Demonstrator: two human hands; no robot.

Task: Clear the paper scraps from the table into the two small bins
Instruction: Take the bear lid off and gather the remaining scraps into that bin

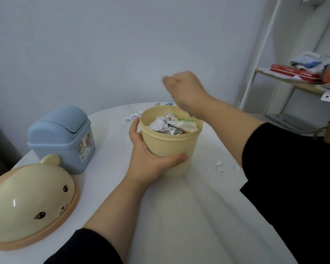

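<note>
Scraps [132, 116] lay on the tabletop [179, 216] just beyond the left fingers [135, 129], which clamped the yellow bin [170, 147]. The right hand [185, 88] hovered above, curled and blurred, so its grip was unclear.

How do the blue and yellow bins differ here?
The blue bin is closed; the yellow bin is open, its bear lid lying on the table. The left hand grips the yellow bin; the blue bin stands untouched. Scraps fill the yellow bin; the blue bin's contents are hidden. Both are small bins.
</note>
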